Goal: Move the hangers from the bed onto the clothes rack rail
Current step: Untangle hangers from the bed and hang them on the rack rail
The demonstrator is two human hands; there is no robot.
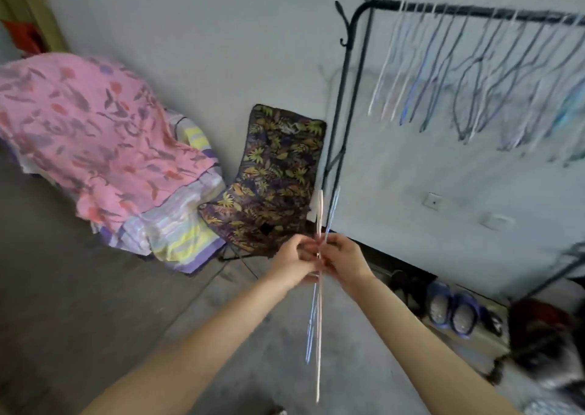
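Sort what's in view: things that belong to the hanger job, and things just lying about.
Job:
- left hand and right hand, both gripping the held hangers
- rack rail
- hung hangers

Lying about:
- pink floral cloth
- leaf-print chair
- blue shoes

This was a lived-in room of a home, most likely a bedroom or dressing corner. A black metal clothes rack stood against the plain pale wall on the right, its rail hung with thin plastic hangers. To the left lay a heap of pink floral and striped bedding, with a dark leaf-patterned folding chair beside it. A pair of blue slippers sat on the bare grey concrete floor near the wall.
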